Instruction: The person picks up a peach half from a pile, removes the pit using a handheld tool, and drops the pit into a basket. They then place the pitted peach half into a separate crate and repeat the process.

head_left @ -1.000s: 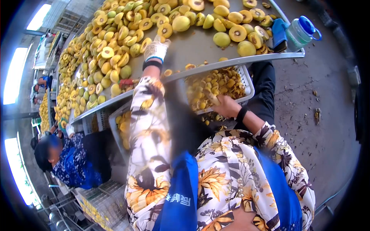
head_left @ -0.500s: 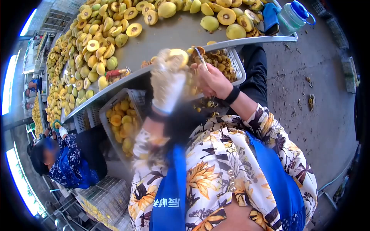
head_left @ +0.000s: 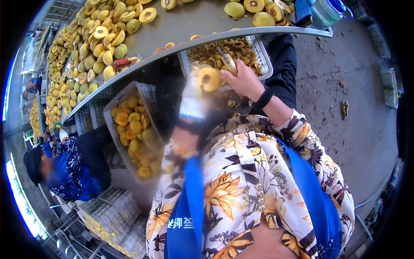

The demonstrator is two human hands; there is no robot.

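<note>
My left hand (head_left: 192, 93), in a white knit glove, is closed around a halved yellow peach (head_left: 210, 80). The cut face, with a brown centre, is turned towards the camera. My bare right hand (head_left: 246, 81) grips a small tool with a pale handle (head_left: 229, 64), probably a pitting knife; its dark tip points up and away from me. The fingertips of that hand are close beside the peach half. Under both hands stands a white plastic crate (head_left: 267, 69) filled with brownish pits and scraps (head_left: 241, 49).
A metal table (head_left: 185, 26) carries many halved peaches (head_left: 101, 32), a red-handled item (head_left: 123, 61) and a bottle with a blue lid (head_left: 326, 15). Left of me, another crate (head_left: 110, 108) holds peach halves (head_left: 136, 126). A co-worker (head_left: 71, 166) sits further left.
My left hand and the peach half have moved down towards me and slightly right. The knife in my right hand has tilted differently. The view has shifted slightly.
</note>
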